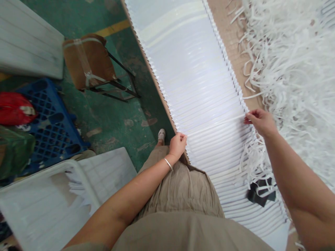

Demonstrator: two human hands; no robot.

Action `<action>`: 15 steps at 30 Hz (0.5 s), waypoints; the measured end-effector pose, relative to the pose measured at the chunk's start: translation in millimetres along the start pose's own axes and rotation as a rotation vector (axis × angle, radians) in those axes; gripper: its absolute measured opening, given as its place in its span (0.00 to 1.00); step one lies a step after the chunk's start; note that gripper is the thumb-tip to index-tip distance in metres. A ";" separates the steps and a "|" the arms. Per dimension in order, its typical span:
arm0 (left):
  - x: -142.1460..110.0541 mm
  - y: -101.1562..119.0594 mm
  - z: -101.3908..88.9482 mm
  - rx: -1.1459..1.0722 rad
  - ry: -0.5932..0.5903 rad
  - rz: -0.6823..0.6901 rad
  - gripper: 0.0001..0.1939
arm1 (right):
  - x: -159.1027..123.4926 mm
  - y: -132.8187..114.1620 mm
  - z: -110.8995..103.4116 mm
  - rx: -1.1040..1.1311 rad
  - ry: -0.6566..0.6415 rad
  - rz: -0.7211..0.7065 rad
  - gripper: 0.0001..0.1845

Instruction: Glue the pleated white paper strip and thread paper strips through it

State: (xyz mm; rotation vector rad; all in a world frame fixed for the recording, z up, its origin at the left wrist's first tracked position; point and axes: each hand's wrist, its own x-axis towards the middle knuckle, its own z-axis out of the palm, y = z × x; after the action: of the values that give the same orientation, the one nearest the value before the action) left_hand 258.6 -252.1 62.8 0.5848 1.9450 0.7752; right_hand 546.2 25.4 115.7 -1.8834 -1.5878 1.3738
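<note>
We hold one white strip (217,125) taut across a long white panel (178,42) that runs from twelve o'clock down to five, with toothed rows along both its long edges. Our left hand (178,143) is at the near edge, fingers pinched together on one end of the strip; our right hand (261,122), at three o'clock, has its fingers closed on the other end, by the far edge.

From this strip down to five o'clock, closely spaced bands cross the panel, so we judge that stretch largely laid. Towards twelve o'clock the surface looks smoother, with only faint cross lines just past our hands — it seems to be the part left, though we cannot tell whether strips already lie flat there. A big heap of loose strips (300,69) spreads over the worktop (222,21) at two o'clock, and a smaller tangle lies by the panel's edge at four, beside some black pieces (256,195).

At eight o'clock an open white tub (86,181) holds some white sheets (78,186) against its inner side. At nine, a blue plastic pallet (60,111) carries a red bag (15,108) and a green bag (15,150) — both with contents we cannot make out.
</note>
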 end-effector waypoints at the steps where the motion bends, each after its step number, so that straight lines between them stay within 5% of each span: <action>1: 0.2 -0.5 0.4 -0.001 0.004 0.002 0.08 | 0.6 0.3 0.6 0.003 0.001 -0.001 0.08; 8: -1.3 5.7 -1.7 0.013 0.020 0.003 0.09 | 11.4 9.0 3.5 0.006 -0.002 -0.032 0.07; 15: -4.2 15.3 -7.1 0.058 0.043 0.027 0.10 | 20.4 13.0 8.8 -0.168 0.026 -0.095 0.17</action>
State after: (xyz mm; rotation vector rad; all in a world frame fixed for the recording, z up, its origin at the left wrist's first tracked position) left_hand 255.5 -246.3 78.9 0.6349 2.0087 0.7559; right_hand 545.0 36.3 92.4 -1.8824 -1.8049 1.2059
